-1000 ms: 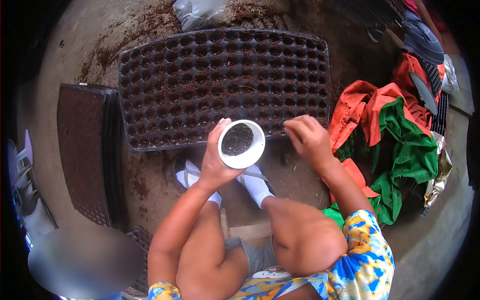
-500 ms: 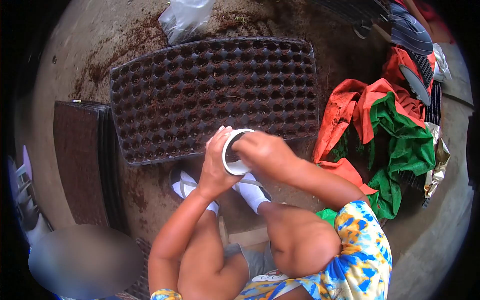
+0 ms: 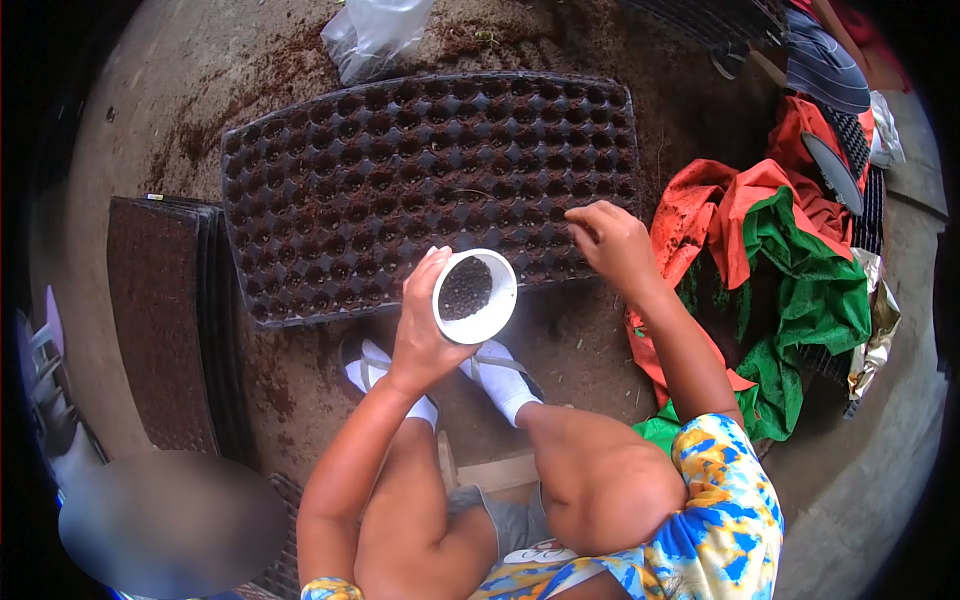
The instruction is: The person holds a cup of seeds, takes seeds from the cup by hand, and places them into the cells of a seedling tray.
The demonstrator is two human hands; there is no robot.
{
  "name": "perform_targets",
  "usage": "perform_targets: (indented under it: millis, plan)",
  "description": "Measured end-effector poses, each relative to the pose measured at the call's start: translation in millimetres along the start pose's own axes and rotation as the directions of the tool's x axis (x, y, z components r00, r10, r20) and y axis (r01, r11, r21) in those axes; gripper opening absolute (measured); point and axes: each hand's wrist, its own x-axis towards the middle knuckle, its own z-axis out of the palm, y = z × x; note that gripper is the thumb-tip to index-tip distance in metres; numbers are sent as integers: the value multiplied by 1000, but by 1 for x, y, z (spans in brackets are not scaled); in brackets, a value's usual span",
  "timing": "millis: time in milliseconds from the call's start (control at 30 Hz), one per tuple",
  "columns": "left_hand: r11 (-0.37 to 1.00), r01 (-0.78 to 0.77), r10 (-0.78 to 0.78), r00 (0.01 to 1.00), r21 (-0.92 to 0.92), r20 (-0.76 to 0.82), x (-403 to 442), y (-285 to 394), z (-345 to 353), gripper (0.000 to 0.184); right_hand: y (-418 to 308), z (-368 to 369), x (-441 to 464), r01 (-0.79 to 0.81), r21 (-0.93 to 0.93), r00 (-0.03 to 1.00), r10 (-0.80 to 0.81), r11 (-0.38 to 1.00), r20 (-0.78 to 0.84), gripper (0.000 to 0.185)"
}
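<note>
In my left hand [image 3: 420, 330] is a white cup [image 3: 497, 318], tilted so its mouth faces me, with small dark grains that look like seeds [image 3: 465, 288] inside. My right hand [image 3: 618, 248] is over the right part of a black seedling tray [image 3: 430, 200], its thumb and fingers drawn together in a pinch. Whatever is between those fingertips is too small to make out. Brown soil fills the tray's many cells, and each cell has a hollow in it.
A stack of dark trays [image 3: 165, 320] stands at the left. Red cloth [image 3: 690, 215] and green cloth [image 3: 815, 300] lie heaped at the right. Beyond the tray is a clear plastic bag [image 3: 375, 40], with soil scattered about. Another person's leg [image 3: 825, 65] shows at upper right.
My right hand has come out of the cup and moved right, over the tray. The cup's mouth and its dark grains are now uncovered. My left hand still grips the cup.
</note>
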Motion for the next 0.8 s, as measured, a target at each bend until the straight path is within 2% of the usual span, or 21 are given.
perform_targets:
  millis: [67, 100, 133, 233, 300, 400, 600, 633, 700, 800]
  plan:
    - [1000, -20, 20, 1000, 9, 19, 1, 1, 3, 100, -36, -7, -2, 116, 59, 993, -116, 992, 4, 11]
    - [999, -33, 33, 999, 14, 28, 2, 3, 6, 100, -54, -4, -5, 170, 45, 981, -174, 984, 88, 11]
    - [999, -45, 44, 998, 20, 36, 3, 4, 9, 99, -66, 7, -10, 245, 24, 964, -246, 969, 96, 14]
    - [999, -52, 51, 997, 15, 59, 3, 7, 11, 100, -92, 30, -10, 350, 21, 909, -345, 937, 234, 16]
    - [998, -64, 64, 997, -9, 37, 2, 7, 13, 98, -99, 45, -13, 428, -96, 866, -377, 899, 329, 27]
    - [997, -61, 62, 998, -50, 18, 3, 8, 13, 95, -98, 51, -9, 470, -94, 847, -419, 878, 327, 30]
    - [998, -45, 45, 999, -53, -4, 2, 7, 11, 95, -100, 35, -7, 329, 146, 888, -358, 933, 289, 24]
    - [998, -47, 47, 999, -49, -5, 3, 7, 10, 95, -98, 30, -6, 287, 188, 922, -324, 939, 213, 21]
    - [1000, -22, 22, 999, 12, 33, 1, 4, 6, 102, -85, 17, 0, 209, 282, 969, -236, 937, 68, 15]
    - [1000, 19, -19, 1000, 5, 0, -2, 0, -1, 101, -35, 3, 10, -37, 235, 999, 35, 971, 12, 13]
